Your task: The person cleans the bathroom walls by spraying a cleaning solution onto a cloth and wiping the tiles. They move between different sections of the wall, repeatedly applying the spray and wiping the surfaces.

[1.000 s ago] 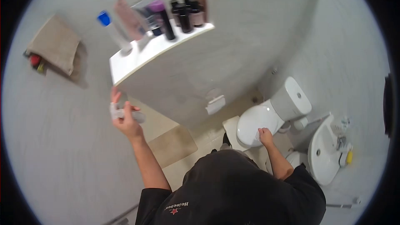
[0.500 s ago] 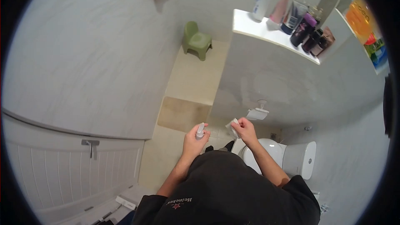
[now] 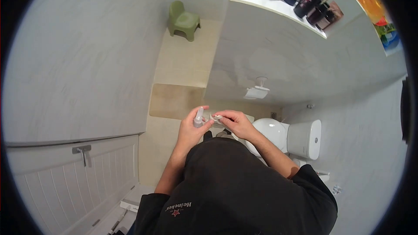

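In the head view, my left hand (image 3: 189, 128) is wrapped round a small pale pump bottle (image 3: 199, 118), its nozzle pointing up the picture. Close beside it on the right, my right hand (image 3: 237, 123) pinches a crumpled white tissue (image 3: 216, 118). The tissue lies between the two hands, near the bottle and my left fingertips. Whether those fingertips touch the tissue is too small to tell.
A toilet (image 3: 271, 135) stands right of my hands, below a paper holder (image 3: 257, 90). A beige mat (image 3: 174, 100) and a green chair (image 3: 185, 21) lie ahead. Bottles stand on a white shelf (image 3: 274, 6). A white door (image 3: 74, 174) is at lower left.
My right hand has moved left with the tissue, up to my left hand and the bottle. The view has shifted, so the surroundings sit higher and further left.
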Available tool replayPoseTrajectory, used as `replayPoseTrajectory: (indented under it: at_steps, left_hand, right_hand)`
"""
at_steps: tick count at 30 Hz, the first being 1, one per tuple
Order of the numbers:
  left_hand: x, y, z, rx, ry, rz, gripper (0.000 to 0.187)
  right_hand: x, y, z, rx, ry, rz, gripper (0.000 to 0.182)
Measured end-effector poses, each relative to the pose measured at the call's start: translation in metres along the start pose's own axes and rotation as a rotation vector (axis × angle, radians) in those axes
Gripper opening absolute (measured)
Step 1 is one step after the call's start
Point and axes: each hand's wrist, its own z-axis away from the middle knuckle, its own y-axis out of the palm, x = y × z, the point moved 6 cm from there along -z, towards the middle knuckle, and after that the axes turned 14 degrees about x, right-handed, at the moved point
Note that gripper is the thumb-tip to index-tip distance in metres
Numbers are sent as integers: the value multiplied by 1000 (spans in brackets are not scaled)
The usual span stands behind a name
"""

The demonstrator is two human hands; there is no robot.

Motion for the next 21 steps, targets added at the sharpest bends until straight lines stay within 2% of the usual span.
replayPoseTrajectory:
  at_steps: [2, 3, 5, 8, 10, 12, 13, 15, 17, 19, 21]
  left_hand:
    - [3, 9, -3, 60, 38, 60, 42]
    - [8, 13, -4, 120, -29, 71, 42]
    - [9, 23, -8, 210, -100, 77, 42]
    - [0, 27, -20, 227, -118, 50, 38]
    - [-9, 27, -29, 255, -70, -54, 35]
    - [-15, 29, -37, 294, -49, -116, 35]
    - [-18, 30, -40, 307, -30, -174, 35]
    - [-20, 36, -44, 350, -6, -188, 35]
    - [-18, 44, -45, 381, 10, -201, 35]
    - [-25, 51, -44, 414, 177, -292, 35]
    - [-28, 57, -41, 444, 187, -255, 36]
  right_hand:
    - [-4, 1, 7, 11, 60, -125, 21]
    - [-1, -2, 12, -16, 65, -130, 21]
    - [8, -14, 23, -179, 168, 44, 17]
    - [-3, -27, 36, -336, 225, 18, 17]
    - [-2, -34, 51, -345, 254, 40, 19]
    - [-12, -27, 62, -147, 396, -35, 27]
    - [-14, -27, 67, -170, 403, -43, 27]
    - [-18, -15, 73, -72, 344, -163, 27]
    - [-15, -14, 79, -110, 334, -160, 27]
    - [-17, -12, 85, -136, 314, -148, 26]
    - [-9, -22, 92, -357, 45, 51, 25]
